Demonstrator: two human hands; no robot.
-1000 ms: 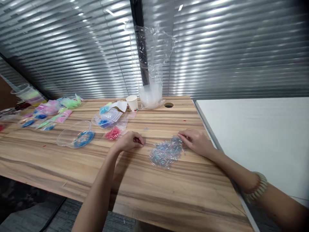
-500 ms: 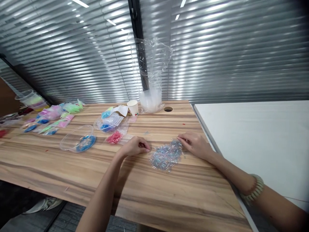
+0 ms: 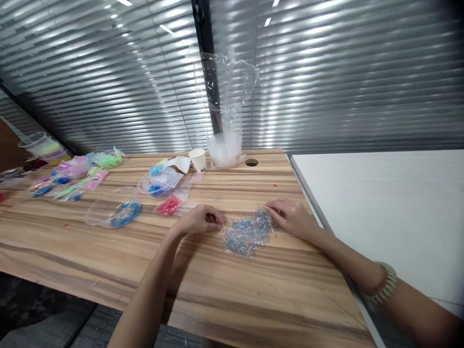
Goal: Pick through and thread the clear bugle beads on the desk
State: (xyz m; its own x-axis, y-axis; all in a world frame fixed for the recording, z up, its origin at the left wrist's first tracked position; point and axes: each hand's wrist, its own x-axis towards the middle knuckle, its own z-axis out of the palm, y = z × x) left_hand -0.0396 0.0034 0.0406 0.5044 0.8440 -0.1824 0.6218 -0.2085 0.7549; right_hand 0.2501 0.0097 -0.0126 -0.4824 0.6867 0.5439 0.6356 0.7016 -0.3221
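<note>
Apparently | left hand [image 3: 205,219], right hand [image 3: 290,217] by beads [image 3: 246,234] | both grips narrow, contents unclear

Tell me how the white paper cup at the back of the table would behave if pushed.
The white paper cup looks thin-walled and open-topped, so it is probably light and slides easily. Standing upright and flaring towards its rim, it may tip if pushed high up. Its round wall suggests it could roll once over.
</note>
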